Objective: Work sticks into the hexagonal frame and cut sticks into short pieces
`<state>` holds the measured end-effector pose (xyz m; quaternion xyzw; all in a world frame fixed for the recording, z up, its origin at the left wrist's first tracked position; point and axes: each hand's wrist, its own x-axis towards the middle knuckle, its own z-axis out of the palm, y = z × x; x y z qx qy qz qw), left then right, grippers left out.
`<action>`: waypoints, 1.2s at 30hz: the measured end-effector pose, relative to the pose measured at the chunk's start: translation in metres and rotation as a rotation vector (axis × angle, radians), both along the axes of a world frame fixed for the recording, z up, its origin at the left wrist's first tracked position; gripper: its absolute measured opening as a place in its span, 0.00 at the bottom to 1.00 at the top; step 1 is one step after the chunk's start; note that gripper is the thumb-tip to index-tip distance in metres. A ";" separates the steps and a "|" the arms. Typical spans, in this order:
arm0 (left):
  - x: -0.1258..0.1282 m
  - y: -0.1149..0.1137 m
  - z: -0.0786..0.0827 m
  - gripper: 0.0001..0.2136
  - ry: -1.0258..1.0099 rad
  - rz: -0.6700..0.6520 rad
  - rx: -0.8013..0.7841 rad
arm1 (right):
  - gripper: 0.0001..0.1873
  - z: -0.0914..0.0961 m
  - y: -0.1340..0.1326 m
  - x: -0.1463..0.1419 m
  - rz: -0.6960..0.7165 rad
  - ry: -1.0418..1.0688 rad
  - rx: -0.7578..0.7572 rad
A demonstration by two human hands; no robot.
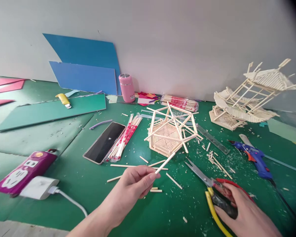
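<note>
The stick (165,162) is a thin, pale, straight wooden rod. It is pinched at its near end between the thumb and fingertips of the left hand (134,184), which is closed on it. From the fingertips it slants up and to the right, clear of the mat. Its far tip reaches the near lower edge of a hexagonal stick frame (171,133); contact there cannot be confirmed.

The frame stands just beyond the left hand's fingertips, a slatted floor with open uprights and cross-struts. Loose stick offcuts (174,180) lie scattered on the green mat (64,154) under and around the fingertips.

To the right of the left hand, the right hand (246,214) lies palm down over the red handles of a pair of scissors (199,172), blades pointing toward the frame. A yellow-handled tool (213,210) lies against that hand's near side. Whether the right hand actually grips either cannot be told.

Beyond the right hand lie a blue glue gun (255,158) and a steel ruler (212,140). Further off stands a tilted pagoda model (251,95).

Beyond and left of the left hand lie a wrapped chopstick bundle (124,138) and a phone (104,142), side by side. Well to its left sit a purple power strip (24,171) and a white plug (39,187).
</note>
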<state>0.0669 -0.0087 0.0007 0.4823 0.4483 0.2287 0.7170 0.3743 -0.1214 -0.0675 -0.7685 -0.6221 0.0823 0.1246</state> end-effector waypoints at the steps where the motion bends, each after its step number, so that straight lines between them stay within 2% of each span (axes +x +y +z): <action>1: 0.002 -0.001 -0.002 0.12 0.058 -0.039 0.061 | 0.26 0.001 -0.002 0.006 0.039 -0.064 0.002; 4: 0.009 -0.007 -0.007 0.14 0.268 -0.201 0.402 | 0.25 0.019 0.000 -0.001 0.148 -0.153 0.132; 6: 0.014 -0.012 -0.010 0.15 0.397 -0.326 0.660 | 0.18 0.038 0.009 -0.025 0.217 -0.104 0.366; 7: 0.015 -0.015 -0.011 0.15 0.454 -0.380 0.771 | 0.15 0.048 0.016 -0.040 0.279 -0.071 0.407; 9: 0.018 -0.020 -0.013 0.13 0.554 -0.471 0.951 | 0.15 0.060 0.029 -0.072 0.528 -0.034 0.356; 11: 0.019 -0.023 -0.013 0.11 0.636 -0.533 1.113 | 0.12 0.062 0.040 -0.097 0.615 0.026 0.287; 13: 0.018 -0.026 -0.014 0.09 0.688 -0.584 1.241 | 0.09 0.058 0.047 -0.111 0.624 0.039 0.233; 16: 0.016 -0.028 -0.015 0.08 0.760 -0.629 1.345 | 0.13 0.049 0.051 -0.117 0.675 0.024 0.156; 18: 0.016 -0.028 -0.015 0.08 0.782 -0.619 1.374 | 0.14 0.046 0.051 -0.116 0.703 0.056 0.103; 20: 0.018 -0.027 -0.015 0.09 0.783 -0.557 1.390 | 0.16 0.045 0.051 -0.116 0.671 0.116 0.070; 22: 0.019 -0.025 -0.014 0.11 0.760 -0.460 1.351 | 0.17 0.046 0.052 -0.118 0.607 0.233 0.028; 24: 0.021 -0.022 -0.012 0.13 0.683 -0.339 1.187 | 0.17 0.048 0.055 -0.121 0.514 0.438 -0.040; 27: 0.022 -0.017 -0.008 0.14 0.477 -0.136 0.750 | 0.18 0.050 0.060 -0.128 0.344 0.796 -0.126; 29: 0.024 -0.015 -0.007 0.13 0.315 -0.018 0.458 | 0.15 0.050 0.063 -0.132 0.212 1.031 -0.170; 31: 0.026 -0.013 -0.006 0.12 0.170 0.077 0.232 | 0.14 0.049 0.065 -0.135 0.110 1.213 -0.195; 33: 0.029 -0.012 -0.007 0.12 0.078 0.142 0.088 | 0.16 0.046 0.066 -0.136 0.073 1.294 -0.180; 36: 0.032 -0.010 -0.008 0.11 0.023 0.201 0.008 | 0.16 0.042 0.071 -0.136 0.086 1.299 -0.130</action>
